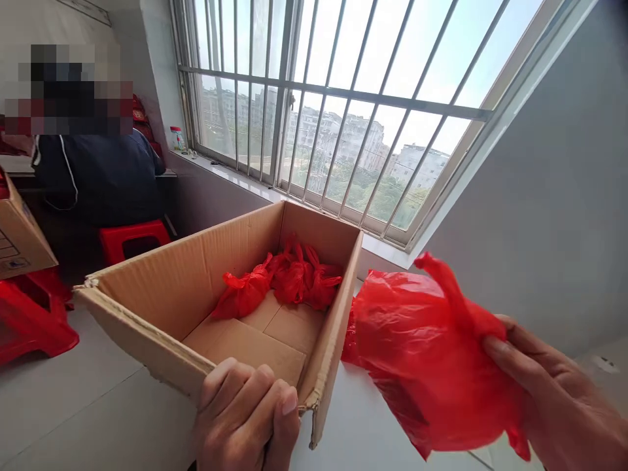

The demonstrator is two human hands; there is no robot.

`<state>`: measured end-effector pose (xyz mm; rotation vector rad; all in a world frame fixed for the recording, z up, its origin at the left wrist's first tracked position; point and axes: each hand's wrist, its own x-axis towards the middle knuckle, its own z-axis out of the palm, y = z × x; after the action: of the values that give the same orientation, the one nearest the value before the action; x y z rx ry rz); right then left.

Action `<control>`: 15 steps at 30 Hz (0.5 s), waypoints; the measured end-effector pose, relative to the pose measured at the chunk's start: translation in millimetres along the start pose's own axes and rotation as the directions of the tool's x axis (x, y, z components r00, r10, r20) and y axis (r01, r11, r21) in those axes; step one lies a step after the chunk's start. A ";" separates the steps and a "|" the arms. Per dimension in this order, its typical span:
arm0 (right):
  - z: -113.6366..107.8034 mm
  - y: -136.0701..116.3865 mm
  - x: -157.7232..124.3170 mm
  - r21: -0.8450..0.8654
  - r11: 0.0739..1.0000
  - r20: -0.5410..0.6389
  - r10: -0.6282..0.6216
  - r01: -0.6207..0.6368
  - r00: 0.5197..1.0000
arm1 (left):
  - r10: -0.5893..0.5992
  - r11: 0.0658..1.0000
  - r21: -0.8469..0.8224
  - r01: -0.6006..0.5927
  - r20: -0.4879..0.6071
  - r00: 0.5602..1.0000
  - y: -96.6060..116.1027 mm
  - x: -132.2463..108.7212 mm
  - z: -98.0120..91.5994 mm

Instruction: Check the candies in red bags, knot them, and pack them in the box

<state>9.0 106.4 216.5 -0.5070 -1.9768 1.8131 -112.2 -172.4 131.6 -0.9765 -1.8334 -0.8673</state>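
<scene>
An open cardboard box (161, 294) stands in front of me on a pale surface. My left hand (245, 412) is closed over the box's near wall, thumb on the outside and fingers curled over the rim. My right hand (554, 399) grips a filled red plastic bag (422, 353), held just to the right of the box and outside it. Several tied red bags (284, 278) lie inside the box against its far wall. Bare cardboard flaps show on the box floor near me.
A barred window (338, 111) fills the wall behind the box. At the left a person in a dark top (98, 176) sits by a red stool (132, 239), with another red stool (29, 314) and a second cardboard box (19, 235) nearby. A grey wall (549, 216) rises on the right.
</scene>
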 end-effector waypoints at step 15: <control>-1.9 -7.7 -64.4 -0.653 0.677 0.271 -0.210 0.340 0.939 | 0.209 0.906 -0.419 -0.061 0.316 0.926 70.5 46.5 -8.3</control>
<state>64.8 73.7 220.8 -0.2241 -2.6747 0.8983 -62.5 -134.7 189.2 -1.5947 -1.8856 -1.0593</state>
